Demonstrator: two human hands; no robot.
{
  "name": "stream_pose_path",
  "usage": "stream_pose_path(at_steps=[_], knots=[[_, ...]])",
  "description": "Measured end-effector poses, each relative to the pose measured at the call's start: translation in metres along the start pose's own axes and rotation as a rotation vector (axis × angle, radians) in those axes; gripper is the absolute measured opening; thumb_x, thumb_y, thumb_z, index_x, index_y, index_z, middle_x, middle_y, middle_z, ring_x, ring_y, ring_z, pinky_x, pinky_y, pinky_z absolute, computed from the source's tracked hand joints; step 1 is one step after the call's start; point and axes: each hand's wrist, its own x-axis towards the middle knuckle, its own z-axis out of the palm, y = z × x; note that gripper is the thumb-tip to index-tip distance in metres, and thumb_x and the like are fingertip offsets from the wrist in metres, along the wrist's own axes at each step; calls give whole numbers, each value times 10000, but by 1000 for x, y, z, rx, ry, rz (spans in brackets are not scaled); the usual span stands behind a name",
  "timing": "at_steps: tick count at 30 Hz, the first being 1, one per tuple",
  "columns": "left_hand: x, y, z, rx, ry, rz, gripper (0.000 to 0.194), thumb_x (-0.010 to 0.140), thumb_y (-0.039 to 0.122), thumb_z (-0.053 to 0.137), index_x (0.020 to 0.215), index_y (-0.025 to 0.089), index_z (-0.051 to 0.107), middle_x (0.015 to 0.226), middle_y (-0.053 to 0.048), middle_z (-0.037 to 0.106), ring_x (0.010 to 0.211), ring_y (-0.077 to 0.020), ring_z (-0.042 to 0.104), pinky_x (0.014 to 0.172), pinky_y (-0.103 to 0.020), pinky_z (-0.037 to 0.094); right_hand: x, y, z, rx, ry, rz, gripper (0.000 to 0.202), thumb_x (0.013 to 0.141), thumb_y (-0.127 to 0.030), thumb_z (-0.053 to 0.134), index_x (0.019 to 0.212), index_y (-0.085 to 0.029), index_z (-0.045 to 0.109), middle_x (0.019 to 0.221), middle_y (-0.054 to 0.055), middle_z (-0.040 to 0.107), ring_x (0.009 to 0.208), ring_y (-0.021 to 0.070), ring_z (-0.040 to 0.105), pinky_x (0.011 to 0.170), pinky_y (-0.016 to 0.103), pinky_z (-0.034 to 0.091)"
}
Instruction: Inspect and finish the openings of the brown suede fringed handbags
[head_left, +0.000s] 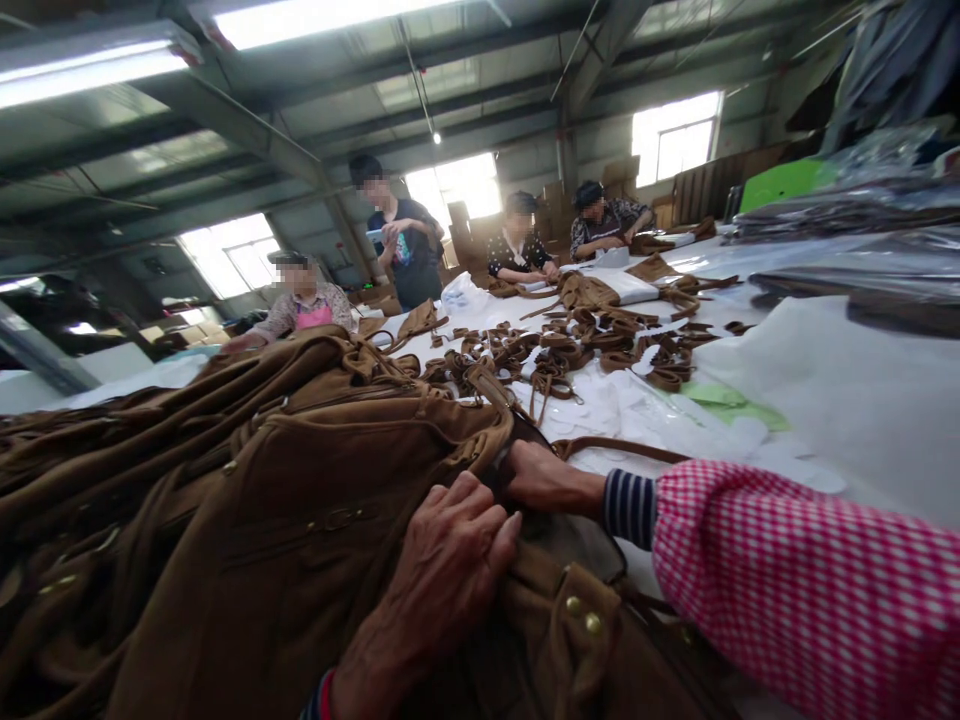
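Observation:
A brown fabric bag with brass studs on its strap tab lies in front of me, with part of a darker lining showing. My left hand rests on it with the fingers curled over its cloth, the thumb toward the right. Just beyond, my right hand is closed at the bag's edge; its fingertips are hidden in the folds. A brown strap runs along the table behind my right wrist. Against my left hand leans a heap of similar brown bags with metal fittings.
Many rolled brown straps and white paper pieces lie across the white table. Green sheets lie to the right. Plastic-wrapped stacks stand at the far right. Several people are around the table's far side, one standing person among them.

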Motion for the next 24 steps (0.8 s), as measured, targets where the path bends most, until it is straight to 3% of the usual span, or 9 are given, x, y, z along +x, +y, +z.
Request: stream_pose_path(at_steps=[3, 5, 8, 11, 15, 18, 21, 24], knots=[[-2, -3, -7, -88, -106, 40, 404, 1087, 280, 369, 750, 208, 579, 879, -8, 657, 951, -190, 544, 872, -380, 397, -5, 1, -4, -215, 77, -53, 121, 712, -166, 669, 656, -167, 561, 782, 98, 681, 805, 242, 633, 646, 285, 386], [-3, -3, -12, -129, -154, 45, 400, 1088, 269, 374, 737, 206, 556, 884, -1, 661, 945, -178, 547, 893, -363, 405, -15, 2, -13, -310, 43, -114, 121, 783, -194, 637, 680, -164, 581, 751, 70, 673, 729, 196, 612, 619, 269, 368], [-2, -1, -17, -181, -193, 43, 388, 1083, 261, 392, 728, 206, 538, 867, 4, 661, 949, -173, 547, 918, -348, 410, -39, 4, -28, -227, -1, -168, 109, 823, -153, 590, 714, -164, 593, 666, 1, 612, 614, 125, 535, 569, 236, 336], [-1, 1, -16, -191, -194, 33, 391, 1083, 282, 391, 732, 205, 546, 869, -5, 660, 955, -176, 547, 907, -341, 417, -64, 5, -32, -203, -65, -190, 38, 802, -160, 632, 772, -175, 614, 701, -13, 605, 647, 129, 530, 584, 236, 333], [0, 2, -8, -113, -132, 5, 397, 1078, 279, 386, 752, 202, 598, 848, -15, 670, 915, -179, 558, 885, -364, 421, -78, 7, -17, -398, -96, -295, 61, 810, -171, 635, 856, -190, 601, 889, 34, 671, 800, 178, 590, 668, 269, 347], [0, 2, 0, -41, 8, 13, 340, 1071, 274, 411, 866, 207, 674, 1072, -32, 728, 1092, -199, 578, 1035, -438, 371, -75, 13, -6, -458, -85, -327, 32, 839, -184, 602, 833, -188, 571, 847, 42, 675, 765, 179, 593, 644, 280, 329], [3, 1, 5, 68, 146, 18, 320, 1054, 315, 470, 855, 200, 694, 1401, -46, 639, 1336, -252, 490, 1149, -540, 259, -68, 21, -4, -518, -37, -384, 54, 866, -225, 597, 838, -186, 573, 799, 38, 672, 698, 169, 576, 605, 289, 304], [10, -1, 3, 147, 163, 3, 346, 1053, 295, 462, 846, 202, 723, 1377, -51, 662, 1397, -280, 449, 1152, -591, 237, -55, 21, -6, -617, 3, -425, 48, 893, -212, 578, 888, -175, 608, 854, 58, 700, 710, 171, 604, 610, 291, 314]])
